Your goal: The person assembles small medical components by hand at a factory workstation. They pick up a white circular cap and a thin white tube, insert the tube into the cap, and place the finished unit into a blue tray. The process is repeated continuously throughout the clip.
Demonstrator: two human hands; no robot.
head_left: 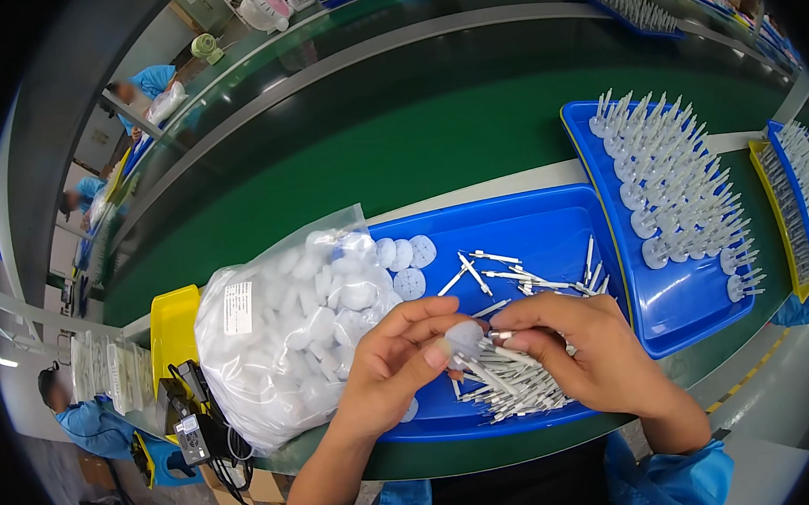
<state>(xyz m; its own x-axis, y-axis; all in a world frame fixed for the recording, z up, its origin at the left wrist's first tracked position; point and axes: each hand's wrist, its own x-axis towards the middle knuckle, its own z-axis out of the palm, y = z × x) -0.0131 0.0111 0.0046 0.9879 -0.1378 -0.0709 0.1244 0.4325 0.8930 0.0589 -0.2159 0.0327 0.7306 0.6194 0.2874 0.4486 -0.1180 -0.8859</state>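
Between the thumb and fingers of my left hand point(395, 362) is a translucent white round disc point(463, 336). Close beside it, my right hand point(582, 348) pinches a thin white rod point(500, 336) with a metallic-looking end; the fingers hide much of it. Whether rod and disc touch, I cannot tell. Both hands are over a blue tray point(485, 212). Beneath them lies a heap of similar white rods point(524, 389), with several more scattered farther back. A few loose discs point(409, 283) rest at the tray's left end, by a clear plastic bag point(284, 334) full of such discs.
At right, a blue tray point(695, 313) carries rows of discs with upright rods. Stacked yellow and blue trays point(796, 219) stand farther right. Left of the bag are a yellow bin point(176, 327) and black power adapters with cables point(196, 438). A green conveyor belt point(324, 146) runs behind; other people sit at left.
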